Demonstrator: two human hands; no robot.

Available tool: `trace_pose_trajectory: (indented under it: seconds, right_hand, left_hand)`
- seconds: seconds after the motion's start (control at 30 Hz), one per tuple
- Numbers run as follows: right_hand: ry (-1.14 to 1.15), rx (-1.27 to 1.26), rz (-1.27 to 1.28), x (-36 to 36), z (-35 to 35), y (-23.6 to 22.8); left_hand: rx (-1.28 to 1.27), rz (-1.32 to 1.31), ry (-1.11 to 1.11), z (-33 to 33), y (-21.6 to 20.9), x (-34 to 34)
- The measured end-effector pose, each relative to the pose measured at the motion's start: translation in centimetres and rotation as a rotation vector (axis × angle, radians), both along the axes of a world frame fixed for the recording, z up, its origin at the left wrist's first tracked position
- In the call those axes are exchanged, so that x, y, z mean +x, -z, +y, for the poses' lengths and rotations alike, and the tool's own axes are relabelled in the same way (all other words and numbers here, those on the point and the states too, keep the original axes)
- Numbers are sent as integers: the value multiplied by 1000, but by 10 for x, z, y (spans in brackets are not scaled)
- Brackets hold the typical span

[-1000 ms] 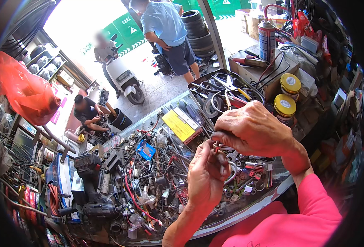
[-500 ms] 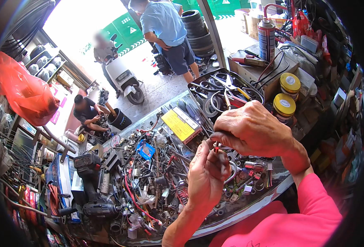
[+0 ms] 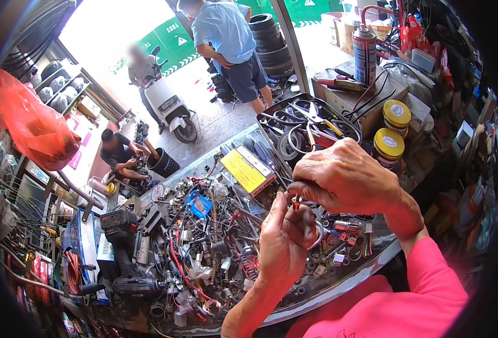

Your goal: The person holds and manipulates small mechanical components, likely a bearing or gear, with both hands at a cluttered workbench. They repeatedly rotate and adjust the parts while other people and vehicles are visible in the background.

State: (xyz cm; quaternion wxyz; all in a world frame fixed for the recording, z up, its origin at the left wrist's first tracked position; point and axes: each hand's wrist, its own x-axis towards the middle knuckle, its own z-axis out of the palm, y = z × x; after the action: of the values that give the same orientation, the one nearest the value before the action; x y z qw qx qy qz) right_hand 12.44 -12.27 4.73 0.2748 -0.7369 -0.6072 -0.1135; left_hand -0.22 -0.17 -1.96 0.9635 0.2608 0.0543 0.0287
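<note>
My two hands meet above the cluttered bench (image 3: 367,269), right of its middle. Between the fingertips is a small reddish piece with a pale metallic end (image 3: 297,204), too small to tell its kind. My left hand (image 3: 285,239) is closed around its lower part from below, thumb pointing up. From above, my right hand (image 3: 344,177) pinches at the top of it with curled fingers, which partly hide it. A yellow-topped box (image 3: 246,170) lies just beyond my left fingertips.
Loose bolts, wires and fittings cover the bench around a cordless impact wrench (image 3: 136,281). A tool tray (image 3: 311,127) and yellow-lidded jars (image 3: 388,143) stand beyond my right hand. Farther off are a white scooter (image 3: 167,104), a crouching person (image 3: 119,152) and a person in blue (image 3: 226,39).
My left fingers have shifted slightly and the small piece has turned a little, so more red shows. Both hands stay in nearly the same place.
</note>
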Motion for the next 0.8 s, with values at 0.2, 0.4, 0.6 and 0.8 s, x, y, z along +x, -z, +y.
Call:
trace_pose_trajectory:
  seconds: [0.2, 0.4, 0.6, 0.8]
  right_hand:
    - [1, -5, -4, 1, -1, 1]
    - [10, -18, -13, -3, 0, -1]
    - [-7, -51, 15, 0, -2, -2]
    - [4, -50, -23, -1, -2, -1]
  left_hand:
    - [77, 197, -212, -13, -24, 2]
    - [9, -7, -10, 1, 0, -1]
    - [55, 261, -203, -13, -21, 3]
    - [108, 83, -87, -1, -1, -1]
